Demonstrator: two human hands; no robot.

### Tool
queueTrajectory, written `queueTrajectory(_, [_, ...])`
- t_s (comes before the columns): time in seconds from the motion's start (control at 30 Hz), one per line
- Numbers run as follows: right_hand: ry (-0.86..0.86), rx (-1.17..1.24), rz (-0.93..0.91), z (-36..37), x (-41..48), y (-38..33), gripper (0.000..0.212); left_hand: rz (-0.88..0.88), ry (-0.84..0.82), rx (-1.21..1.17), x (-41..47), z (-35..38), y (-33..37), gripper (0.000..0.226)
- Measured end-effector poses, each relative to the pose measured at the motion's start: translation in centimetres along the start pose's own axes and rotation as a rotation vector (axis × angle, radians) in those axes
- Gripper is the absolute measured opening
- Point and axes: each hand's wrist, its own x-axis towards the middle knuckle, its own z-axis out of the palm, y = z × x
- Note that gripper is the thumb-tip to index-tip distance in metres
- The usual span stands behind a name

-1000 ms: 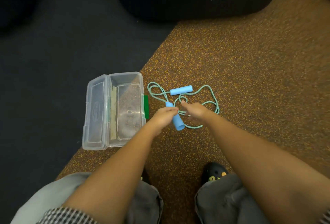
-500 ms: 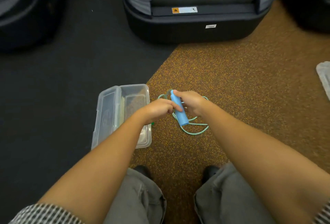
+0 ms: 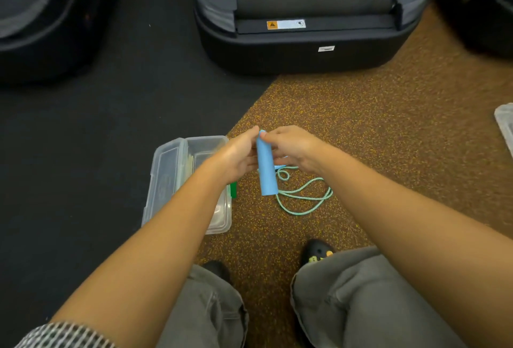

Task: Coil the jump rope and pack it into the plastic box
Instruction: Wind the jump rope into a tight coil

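A blue foam handle (image 3: 266, 170) of the jump rope hangs upright above the floor. My left hand (image 3: 236, 157) and my right hand (image 3: 294, 148) both pinch it near its top end. The mint-green cord (image 3: 302, 197) trails in loose loops on the brown speckled floor below and to the right of the handle. A sliver of the second blue handle shows under my right hand. The clear plastic box (image 3: 166, 181) lies open on the floor to the left, its lid folded out, partly covered by my left forearm.
A black treadmill base (image 3: 299, 50) stands ahead, with another dark machine (image 3: 41, 28) at the far left. A green latch (image 3: 232, 190) sticks out beside the box. A clear container edge (image 3: 505, 123) shows at the right border. My knees and shoes fill the bottom.
The handle has been lifted off the floor and turned upright between both hands. The cord has been pulled in, so fewer loops lie spread out. The camera has tilted up.
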Motion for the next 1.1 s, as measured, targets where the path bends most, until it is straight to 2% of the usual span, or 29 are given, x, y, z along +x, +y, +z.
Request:
queueTrajectory(0.07, [-0.003,-0.069,-0.043,-0.4,-0.7,-0.4,0.020,-0.016,0.001,-0.072,-0.5,0.6,0.3,0.051])
queueTrajectory(0.2, [-0.052,-0.102,-0.131,-0.7,-1.9,-1.0,0.027,-0.026,0.035,-0.101,-1.7,0.8,0.9,0.038])
queueTrajectory(0.47, [-0.168,-0.099,-0.151,-0.9,-2.0,-0.5,0.008,-0.018,0.066,-0.089,-2.2,-1.1,0.3,0.031])
queueTrajectory(0.53, [-0.045,-0.251,-0.202,-1.8,-1.8,-0.1,0.003,0.012,0.072,-0.036,-2.1,-1.7,0.0,0.029])
queueTrajectory(0.6, [0.079,-0.478,-0.285,-2.5,-1.1,0.2,0.024,0.062,0.037,0.069,-2.3,-2.4,0.0,0.028])
queueTrajectory(0.67, [0.043,-0.612,-0.393,-2.4,-0.6,0.1,0.043,0.111,-0.031,0.142,-2.7,-2.5,0.4,0.025])
queueTrajectory(0.7, [0.002,-0.663,-0.442,-2.0,-0.4,0.1,0.045,0.131,-0.063,0.145,-2.8,-2.5,0.7,0.023])
queueTrajectory(0.77, [-0.050,-0.726,-0.490,-1.5,0.1,0.1,0.033,0.162,-0.110,0.107,-2.9,-2.4,1.5,0.020])
queueTrajectory(0.87, [-0.112,-0.682,-0.426,-1.5,0.5,0.2,0.008,0.192,-0.149,0.100,-3.0,-2.8,2.6,0.023])
queueTrajectory(1.0, [-0.053,-0.715,-0.288,-2.7,2.2,1.5,0.016,0.258,-0.188,-0.037,-3.4,-4.4,4.0,0.030])
queueTrajectory(1.1, [0.024,-0.780,-0.168,-3.7,3.2,2.5,0.022,0.342,-0.096,0.014,-3.2,-5.2,4.7,0.020])
